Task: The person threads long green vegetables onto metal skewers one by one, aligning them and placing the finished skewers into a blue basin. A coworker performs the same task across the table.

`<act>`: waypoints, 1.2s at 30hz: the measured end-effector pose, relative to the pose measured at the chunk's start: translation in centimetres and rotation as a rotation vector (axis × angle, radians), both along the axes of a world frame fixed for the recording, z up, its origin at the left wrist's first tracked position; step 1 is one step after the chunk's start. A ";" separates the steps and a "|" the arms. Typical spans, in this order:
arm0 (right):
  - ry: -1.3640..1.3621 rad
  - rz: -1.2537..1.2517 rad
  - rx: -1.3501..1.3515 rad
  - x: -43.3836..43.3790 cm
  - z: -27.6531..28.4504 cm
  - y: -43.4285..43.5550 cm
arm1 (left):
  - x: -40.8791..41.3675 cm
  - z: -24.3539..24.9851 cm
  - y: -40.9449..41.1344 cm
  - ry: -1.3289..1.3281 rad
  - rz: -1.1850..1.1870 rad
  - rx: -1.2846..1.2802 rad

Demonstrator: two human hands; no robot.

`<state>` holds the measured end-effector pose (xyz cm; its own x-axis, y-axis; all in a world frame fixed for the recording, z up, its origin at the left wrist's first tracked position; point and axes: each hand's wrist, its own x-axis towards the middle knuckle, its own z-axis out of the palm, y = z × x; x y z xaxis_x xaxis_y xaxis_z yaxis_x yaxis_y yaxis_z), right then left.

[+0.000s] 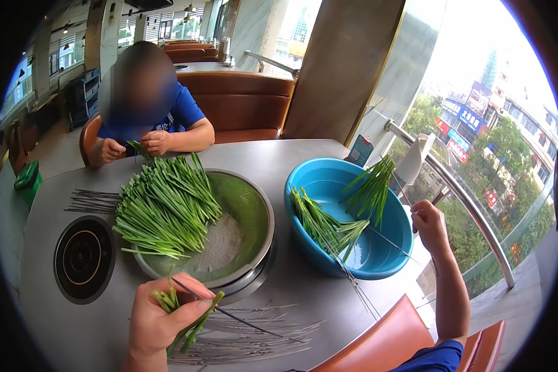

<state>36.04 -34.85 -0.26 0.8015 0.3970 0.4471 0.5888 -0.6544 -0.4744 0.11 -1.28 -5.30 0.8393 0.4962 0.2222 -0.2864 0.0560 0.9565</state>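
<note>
My left hand grips a few cut garlic chive stalks together with a thin metal skewer that points down to the right. Over the far right rim of a blue plastic basin, my right hand pinches a skewer whose other end carries a fan of chives. More skewered chives rest inside the basin, their metal ends poking over its near rim. A perforated steel colander holds a big heap of loose chives. Bare metal skewers lie spread before me.
Across the grey table a person in blue handles chives. More skewers lie left of the colander, near a round black induction hob. A brown chair stands at the near right, by a metal railing.
</note>
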 end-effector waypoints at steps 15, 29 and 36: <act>-0.032 0.027 0.128 -1.1 2.0 -0.4 | -0.4 0.3 0.2 -0.010 -0.017 -0.006; 0.234 0.045 0.236 -0.1 0.1 0.4 | -0.3 0.5 -0.8 -0.016 0.093 -0.051; 0.566 0.030 0.376 3.8 -3.9 1.5 | -0.7 0.2 -0.3 -0.015 0.083 -0.023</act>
